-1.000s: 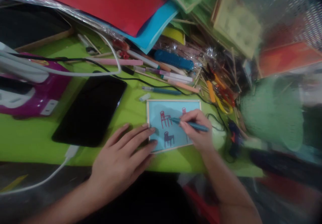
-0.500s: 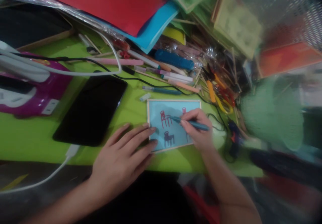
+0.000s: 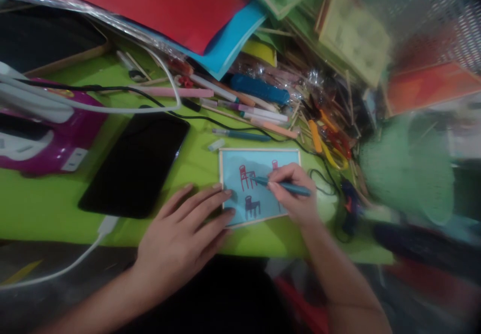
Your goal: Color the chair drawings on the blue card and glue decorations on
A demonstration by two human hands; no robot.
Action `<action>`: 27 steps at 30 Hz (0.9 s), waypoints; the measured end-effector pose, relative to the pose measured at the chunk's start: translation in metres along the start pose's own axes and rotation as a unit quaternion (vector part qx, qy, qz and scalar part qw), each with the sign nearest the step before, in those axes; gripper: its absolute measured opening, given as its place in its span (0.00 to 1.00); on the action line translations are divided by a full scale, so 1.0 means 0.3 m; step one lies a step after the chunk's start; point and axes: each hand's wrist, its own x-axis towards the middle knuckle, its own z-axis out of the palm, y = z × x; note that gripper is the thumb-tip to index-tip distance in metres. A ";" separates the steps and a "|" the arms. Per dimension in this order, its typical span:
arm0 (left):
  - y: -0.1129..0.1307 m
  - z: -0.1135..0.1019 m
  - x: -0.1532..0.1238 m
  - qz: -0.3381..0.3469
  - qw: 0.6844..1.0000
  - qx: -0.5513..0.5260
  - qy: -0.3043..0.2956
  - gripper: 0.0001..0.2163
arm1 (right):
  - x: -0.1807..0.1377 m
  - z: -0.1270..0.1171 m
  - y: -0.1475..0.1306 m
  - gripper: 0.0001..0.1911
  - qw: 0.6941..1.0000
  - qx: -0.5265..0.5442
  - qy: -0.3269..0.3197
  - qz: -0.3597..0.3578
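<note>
Room between tablet (image 3: 131, 169) and card (image 3: 267, 203) — cable (image 3: 184, 116), apparently pens (image 3: 246, 135), beyond.

The right side of the blue card (image 3: 235, 158) is partly covered by the right hand (image 3: 298, 204); pen (image 3: 295, 188) tip contact cannot be resolved; the purple device (image 3: 63, 141) is cut off by the left edge; the green container (image 3: 404, 169) is blurred.

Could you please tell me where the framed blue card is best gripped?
Probably by its pale left border, from the left: the card lies flat, the left hand overlaps that straight edge, and the right hand, holding a pen, partly covers the right side.
</note>
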 end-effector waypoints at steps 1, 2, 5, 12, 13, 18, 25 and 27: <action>0.000 -0.001 0.000 0.000 1.000 0.000 -0.001 0.11 | 0.001 0.001 -0.002 0.06 1.000 -0.001 0.006 0.003; 0.000 -0.001 -0.001 0.002 1.000 0.000 -0.001 0.11 | 0.002 0.001 -0.003 0.05 1.000 0.000 0.012 0.004; -0.001 -0.001 -0.001 0.001 1.000 -0.003 0.002 0.10 | 0.005 0.001 -0.007 0.05 1.000 0.002 0.021 0.007; -0.001 0.002 -0.002 0.000 1.000 -0.005 0.003 0.11 | -0.001 0.000 0.005 0.06 1.000 0.010 -0.002 -0.003; -0.001 0.001 -0.002 0.000 1.000 -0.004 0.003 0.11 | -0.002 -0.001 0.007 0.06 1.000 0.007 -0.005 -0.001; -0.002 -0.001 0.002 0.005 1.000 0.001 0.005 0.11 | 0.000 0.002 0.001 0.07 1.000 -0.003 0.011 0.001; 0.000 -0.001 0.000 0.000 1.000 0.002 -0.001 0.11 | 0.006 0.004 -0.004 0.06 0.999 -0.009 0.036 -0.007; -0.001 0.000 -0.001 0.004 1.000 0.003 -0.001 0.11 | 0.007 0.004 -0.004 0.05 0.999 -0.006 0.038 -0.007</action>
